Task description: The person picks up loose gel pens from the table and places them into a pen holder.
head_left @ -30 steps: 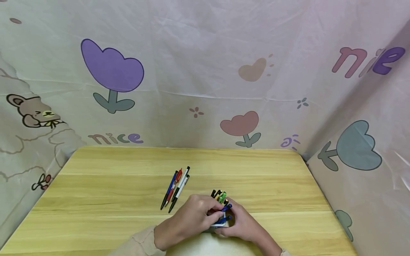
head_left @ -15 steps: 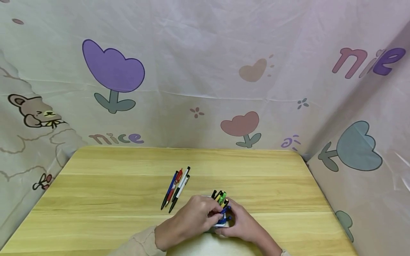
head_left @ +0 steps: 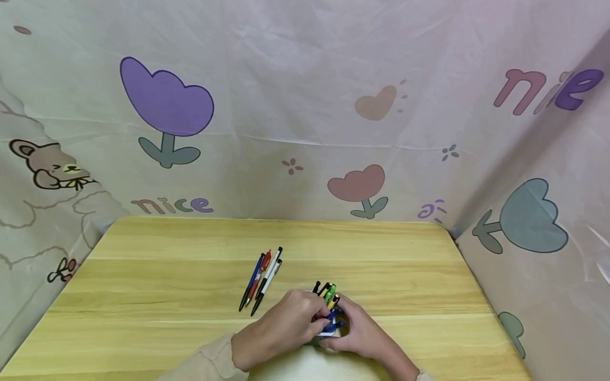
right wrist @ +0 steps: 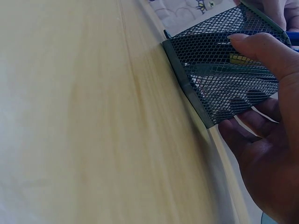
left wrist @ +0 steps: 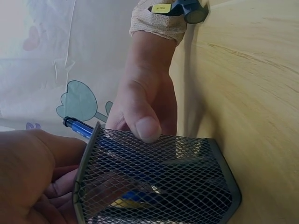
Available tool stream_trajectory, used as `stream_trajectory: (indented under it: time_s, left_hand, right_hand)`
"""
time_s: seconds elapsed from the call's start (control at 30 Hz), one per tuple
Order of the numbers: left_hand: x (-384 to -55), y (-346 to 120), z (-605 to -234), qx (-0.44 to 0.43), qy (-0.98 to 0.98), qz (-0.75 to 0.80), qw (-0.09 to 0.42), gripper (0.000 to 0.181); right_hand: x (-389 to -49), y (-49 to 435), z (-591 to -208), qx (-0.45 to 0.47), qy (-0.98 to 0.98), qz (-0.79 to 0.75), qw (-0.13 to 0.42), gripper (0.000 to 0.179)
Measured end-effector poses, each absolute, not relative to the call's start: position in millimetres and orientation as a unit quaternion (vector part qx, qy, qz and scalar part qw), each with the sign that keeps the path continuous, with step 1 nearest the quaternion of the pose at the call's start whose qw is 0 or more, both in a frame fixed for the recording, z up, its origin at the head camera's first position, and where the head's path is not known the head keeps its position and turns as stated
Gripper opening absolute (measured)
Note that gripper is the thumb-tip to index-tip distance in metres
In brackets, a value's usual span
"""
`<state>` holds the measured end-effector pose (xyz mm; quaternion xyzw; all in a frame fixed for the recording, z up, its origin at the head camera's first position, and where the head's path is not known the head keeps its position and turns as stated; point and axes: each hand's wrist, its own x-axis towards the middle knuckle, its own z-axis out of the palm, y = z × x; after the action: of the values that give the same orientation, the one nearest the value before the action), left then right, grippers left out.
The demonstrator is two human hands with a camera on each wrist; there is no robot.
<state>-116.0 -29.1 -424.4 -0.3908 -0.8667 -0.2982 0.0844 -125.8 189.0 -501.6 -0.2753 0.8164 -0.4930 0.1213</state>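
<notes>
A dark metal mesh pen holder (left wrist: 154,172) stands near the front of the table, with several black, yellow, green and blue pens (head_left: 331,292) sticking out of its mouth. My right hand (head_left: 364,333) grips it from the right side; in the right wrist view the thumb lies on the mesh (right wrist: 217,79) and the other fingers curl beneath. Over the mouth, my left hand (head_left: 288,323) reaches in from the left, its thumb and forefinger pinching a blue pen (head_left: 332,316) among the others. The lower ends of the pens show only dimly through the mesh.
Left of the holder, a blue pen (head_left: 251,281), a red pen (head_left: 259,278) and two white pens (head_left: 268,286) lie side by side on the wooden table (head_left: 143,286). A printed curtain (head_left: 286,106) hangs behind the table and along its sides.
My left fingers and the pinched blue pen have sunk slightly lower into the holder's mouth. My right hand keeps its hold, and the pens on the table have not moved.
</notes>
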Motion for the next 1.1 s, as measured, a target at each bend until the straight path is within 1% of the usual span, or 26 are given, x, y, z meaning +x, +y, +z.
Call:
stream_trajectory:
  time_s: [0.37,0.67,0.77,0.87,1.0,1.1]
  left_hand:
    - [-116.9,-27.8,-420.9,-0.383,-0.878,-0.278,0.066,0.004]
    - [-114.8,-27.9,-415.7,-0.370,-0.885,-0.275,0.061,0.006]
    - [-113.3,-30.6,-412.6,-0.371,-0.881,-0.285,0.075,0.007]
    - [-112.2,-33.0,-408.1,-0.367,-0.878,-0.290,0.104,0.009]
    - [-113.3,-37.0,-401.1,-0.342,-0.880,-0.294,0.147,0.020]
    - [-117.1,-42.3,-396.8,-0.324,-0.880,-0.293,0.185,0.027]
  right_hand:
    - [-127.0,188.9,-500.7,-0.271,0.812,-0.499,0.135,0.063]
    - [-125.3,189.6,-500.9,-0.258,0.819,-0.493,0.138,0.066]
    - [-125.2,189.7,-500.6,-0.261,0.815,-0.497,0.141,0.067]
    - [-125.1,189.8,-500.4,-0.260,0.813,-0.500,0.144,0.069]
    - [-124.7,189.5,-500.2,-0.257,0.810,-0.504,0.151,0.073]
    - [-124.9,188.9,-500.3,-0.257,0.806,-0.510,0.154,0.072]
